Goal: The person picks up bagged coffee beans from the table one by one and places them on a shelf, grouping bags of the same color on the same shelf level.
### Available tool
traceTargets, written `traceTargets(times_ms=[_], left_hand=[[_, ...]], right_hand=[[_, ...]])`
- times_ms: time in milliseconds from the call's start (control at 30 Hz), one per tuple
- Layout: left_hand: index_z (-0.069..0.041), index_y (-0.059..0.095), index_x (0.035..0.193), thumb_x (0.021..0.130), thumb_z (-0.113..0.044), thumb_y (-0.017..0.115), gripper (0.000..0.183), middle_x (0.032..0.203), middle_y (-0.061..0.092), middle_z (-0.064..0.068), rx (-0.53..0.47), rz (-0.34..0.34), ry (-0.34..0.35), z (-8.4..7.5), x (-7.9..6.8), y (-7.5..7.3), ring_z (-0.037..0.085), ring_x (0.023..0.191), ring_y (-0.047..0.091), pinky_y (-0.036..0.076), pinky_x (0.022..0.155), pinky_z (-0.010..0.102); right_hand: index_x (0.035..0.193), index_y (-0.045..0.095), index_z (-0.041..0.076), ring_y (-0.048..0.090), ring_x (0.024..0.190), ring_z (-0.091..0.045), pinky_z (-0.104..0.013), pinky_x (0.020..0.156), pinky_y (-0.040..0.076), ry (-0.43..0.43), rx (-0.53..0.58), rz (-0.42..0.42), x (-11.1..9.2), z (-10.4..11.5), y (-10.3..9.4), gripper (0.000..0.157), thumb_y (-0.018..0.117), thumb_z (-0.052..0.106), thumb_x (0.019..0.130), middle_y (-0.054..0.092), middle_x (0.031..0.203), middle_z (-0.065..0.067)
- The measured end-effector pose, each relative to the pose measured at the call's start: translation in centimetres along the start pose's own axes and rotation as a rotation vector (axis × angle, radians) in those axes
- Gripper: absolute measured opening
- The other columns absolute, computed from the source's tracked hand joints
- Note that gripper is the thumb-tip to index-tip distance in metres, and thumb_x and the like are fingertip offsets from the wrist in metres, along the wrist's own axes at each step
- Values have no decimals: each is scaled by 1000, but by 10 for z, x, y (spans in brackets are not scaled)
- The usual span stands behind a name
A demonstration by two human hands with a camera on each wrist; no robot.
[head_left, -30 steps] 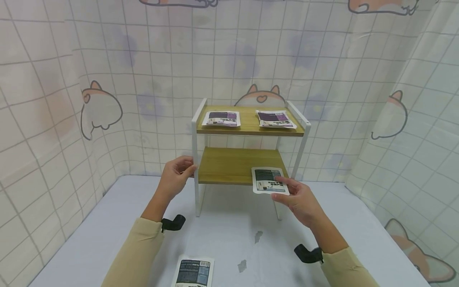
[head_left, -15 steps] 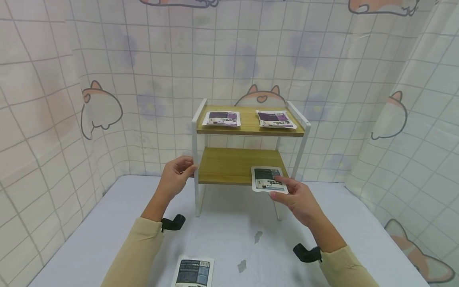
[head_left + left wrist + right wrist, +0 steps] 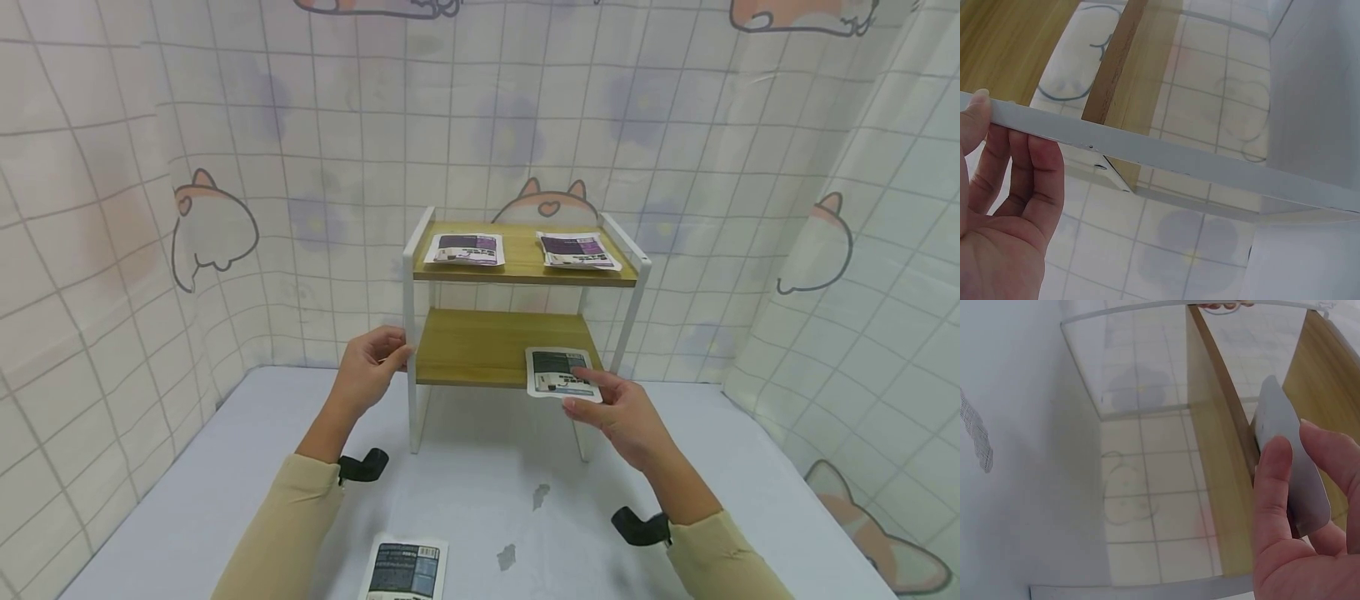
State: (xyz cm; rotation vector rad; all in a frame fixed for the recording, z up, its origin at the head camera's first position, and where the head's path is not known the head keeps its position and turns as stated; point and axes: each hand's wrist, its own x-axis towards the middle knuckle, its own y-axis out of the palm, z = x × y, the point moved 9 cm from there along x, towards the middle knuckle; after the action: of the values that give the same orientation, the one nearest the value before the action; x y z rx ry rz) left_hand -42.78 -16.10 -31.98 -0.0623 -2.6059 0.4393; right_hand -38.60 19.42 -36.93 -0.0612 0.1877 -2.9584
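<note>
Fingers of right hand (image 3: 626,421) pinch dark-labelled packet (image 3: 555,372) at lower shelf's (image 3: 472,346) right front edge. Left hand (image 3: 366,371) grips white post (image 3: 408,308). Second packet (image 3: 405,571) on table (image 3: 450,487); purple-labelled packets (image 3: 576,250) above.

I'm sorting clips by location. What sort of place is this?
Probably a small staged filming corner: a cartoon-print grid backdrop encloses a pale table on three sides, a two-tier shelf stands on the table, and two black wrist mounts show.
</note>
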Motion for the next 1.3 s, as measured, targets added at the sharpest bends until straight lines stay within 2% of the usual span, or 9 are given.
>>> traceTargets(times_ms=[333,533,833,1033,1100,1300], left_hand=[[-6,70,114,100,-20,68,19,110,74,20,14,-6,-16,1,0,-1,29,93,72,61,82,24],[-7,70,112,100,-20,68,17,110,74,18,22,-11,-33,3,0,-1,29,95,72,62,84,27],[-7,69,113,101,-19,67,17,111,74,19,37,-5,-27,2,0,-1,30,97,73,62,87,32],[-8,69,113,101,-19,66,17,112,74,17,43,-4,-29,3,-1,-1,30,98,74,62,88,35],[-8,69,113,101,-20,66,17,112,74,17,43,-4,-28,3,0,-1,30,98,73,62,89,35],[-5,68,115,102,-16,64,18,114,73,21,55,-2,-34,1,-1,0,32,100,73,62,87,31]], right_hand=[[151,48,6,61,116,-27,-26,93,59,-11,-1,-1,3,1,1,67,78,14,92,40,153,-20],[149,52,5,69,106,-22,-27,91,60,-22,-33,-26,2,2,-2,66,80,19,90,46,149,-22],[143,56,1,76,95,-21,-27,86,62,-55,-41,-68,3,3,-7,60,79,16,90,61,127,-24],[142,58,2,75,89,-15,-27,83,62,-35,-28,-121,3,1,-9,60,80,20,90,60,131,-24],[142,59,2,75,88,-15,-26,83,62,-29,-16,-134,2,1,-8,59,81,20,90,60,130,-22],[138,62,2,76,87,-15,-25,83,61,-26,-12,-161,2,1,-7,56,81,21,89,67,110,-12]])
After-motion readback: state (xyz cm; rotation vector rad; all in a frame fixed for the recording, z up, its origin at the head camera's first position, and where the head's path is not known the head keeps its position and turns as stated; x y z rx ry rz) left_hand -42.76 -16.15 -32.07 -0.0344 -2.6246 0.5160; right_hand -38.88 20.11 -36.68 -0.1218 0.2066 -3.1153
